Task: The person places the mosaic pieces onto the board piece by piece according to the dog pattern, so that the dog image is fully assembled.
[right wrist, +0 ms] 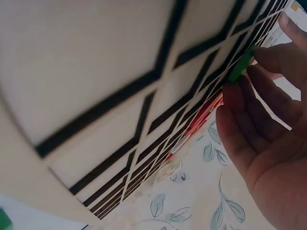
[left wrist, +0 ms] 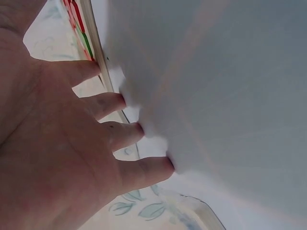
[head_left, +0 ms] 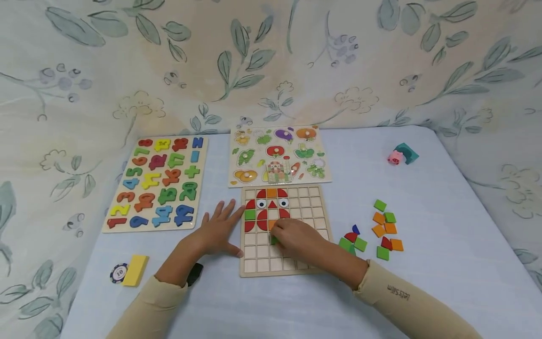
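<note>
A wooden grid board (head_left: 262,265) lies on the cloth, partly filled with red, orange and green pieces and two round eye pieces. My right hand (head_left: 299,239) is over its middle, pinching a green square tile (right wrist: 242,67) between thumb and fingertips. That tile sits below an orange tile (head_left: 273,223) in the head view; whether it lies flat in a cell is hidden by the fingers. My left hand (head_left: 215,231) rests on the cloth with fingers spread, thumb and fingertips near the board's left edge. In the left wrist view its fingers (left wrist: 146,173) are straight and hold nothing.
Loose tiles (head_left: 390,228) lie in a scatter right of the board. A number puzzle (head_left: 203,183) is at the left, a vegetable puzzle (head_left: 254,162) behind, with a small picture card (head_left: 278,172) on it. A pig figure (head_left: 395,157), yellow block (head_left: 136,270) and poker chip (head_left: 119,273) lie farther out.
</note>
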Motion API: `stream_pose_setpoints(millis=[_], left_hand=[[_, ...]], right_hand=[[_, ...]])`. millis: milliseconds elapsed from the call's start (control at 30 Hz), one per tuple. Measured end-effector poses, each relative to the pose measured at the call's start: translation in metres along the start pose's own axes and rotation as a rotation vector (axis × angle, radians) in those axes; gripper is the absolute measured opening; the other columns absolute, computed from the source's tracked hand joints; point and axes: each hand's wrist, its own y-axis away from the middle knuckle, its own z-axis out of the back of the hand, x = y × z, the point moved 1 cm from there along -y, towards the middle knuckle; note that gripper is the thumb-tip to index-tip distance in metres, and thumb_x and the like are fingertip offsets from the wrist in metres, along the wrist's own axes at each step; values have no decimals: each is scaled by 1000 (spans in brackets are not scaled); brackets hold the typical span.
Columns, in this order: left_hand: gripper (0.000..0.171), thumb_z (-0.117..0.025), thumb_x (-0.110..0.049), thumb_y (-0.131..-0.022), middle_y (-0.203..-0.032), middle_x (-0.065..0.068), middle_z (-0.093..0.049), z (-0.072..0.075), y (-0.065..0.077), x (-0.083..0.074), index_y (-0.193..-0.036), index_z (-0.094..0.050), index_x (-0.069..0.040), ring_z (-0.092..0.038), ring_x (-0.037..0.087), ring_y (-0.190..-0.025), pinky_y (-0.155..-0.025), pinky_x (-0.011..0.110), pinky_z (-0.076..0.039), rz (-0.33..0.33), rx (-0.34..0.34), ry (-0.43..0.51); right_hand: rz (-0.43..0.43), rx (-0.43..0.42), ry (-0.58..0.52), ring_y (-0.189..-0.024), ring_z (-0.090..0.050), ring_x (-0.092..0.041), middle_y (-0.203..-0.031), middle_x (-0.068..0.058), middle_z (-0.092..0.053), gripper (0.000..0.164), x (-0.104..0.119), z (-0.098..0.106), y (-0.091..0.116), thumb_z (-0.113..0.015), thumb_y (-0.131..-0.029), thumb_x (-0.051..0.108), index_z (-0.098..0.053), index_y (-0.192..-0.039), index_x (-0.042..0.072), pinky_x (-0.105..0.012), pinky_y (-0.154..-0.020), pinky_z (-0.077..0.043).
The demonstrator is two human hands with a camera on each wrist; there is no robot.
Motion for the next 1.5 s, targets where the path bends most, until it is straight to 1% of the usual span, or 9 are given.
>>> stream_pose_setpoints(millis=[200,400,533,700,833,1000,1167,1267,1500], left_hand=[[116,-80,-52,-54,-153,8,-2,5,-5,-9,-146,-15,-24,8,36,-137,-101,67,-4,-50,-11,3],[119,-82,-50,-52,-152,12,-4,3,1,-1,-146,-15,-21,7,39,-136,-99,69,-3,-25,-7,26],[120,-81,-51,-51,-152,12,-4,0,1,2,-146,-15,-22,7,40,-136,-98,70,-2,-38,-9,40],[119,-81,-52,-51,-152,12,-3,1,1,3,-146,-15,-22,8,39,-136,-98,70,-2,-53,-17,37],[118,-80,-52,-53,-152,11,-2,3,-1,2,-146,-15,-21,8,39,-136,-98,69,-2,-68,-20,28],[118,-80,-51,-53,-152,11,-2,1,-1,0,-146,-15,-21,8,39,-136,-99,69,-2,-54,-6,33],[116,-79,-53,-54,-153,9,-1,2,2,3,-146,-14,-23,10,36,-137,-100,67,-2,-37,0,41],[116,-79,-53,-54,-153,7,1,1,1,1,-146,-14,-25,11,34,-137,-102,66,-1,-30,12,42],[117,-79,-53,-55,-153,6,2,4,1,1,-146,-12,-26,11,34,-137,-102,65,-2,-15,15,26]], right_hand=[[0,-26,46,-90,-58,-11,-99,2,-63,20,-4,2,2,-71,-78,20,-68,-96,14,-23,-80,-50],[1,36,8,-96,-58,-11,-103,1,-62,24,-3,7,1,-71,-79,25,-69,-101,16,-22,-83,-49],[-147,85,-24,-94,-58,-11,-101,3,-62,26,-15,17,21,-70,-79,26,-67,-103,18,-25,-81,-50],[-369,115,6,-83,-57,-13,-93,3,-62,29,-44,29,66,-74,-75,26,-67,-101,16,-26,-70,-50],[-431,130,40,-72,-54,-12,-84,4,-60,26,-62,29,98,-77,-71,23,-66,-93,13,-23,-60,-46],[-393,101,13,-68,-52,-11,-80,3,-58,26,-70,23,112,-76,-71,22,-64,-92,12,-22,-58,-45],[-394,90,22,-66,-52,-12,-80,1,-60,26,-67,24,101,-76,-70,18,-65,-92,10,-22,-55,-45],[-374,68,34,-68,-54,-12,-82,1,-61,29,-59,30,89,-77,-69,19,-66,-94,11,-24,-58,-49],[-108,36,-3,-81,-59,-10,-90,3,-63,32,-10,24,38,-76,-72,28,-67,-100,16,-25,-73,-52]])
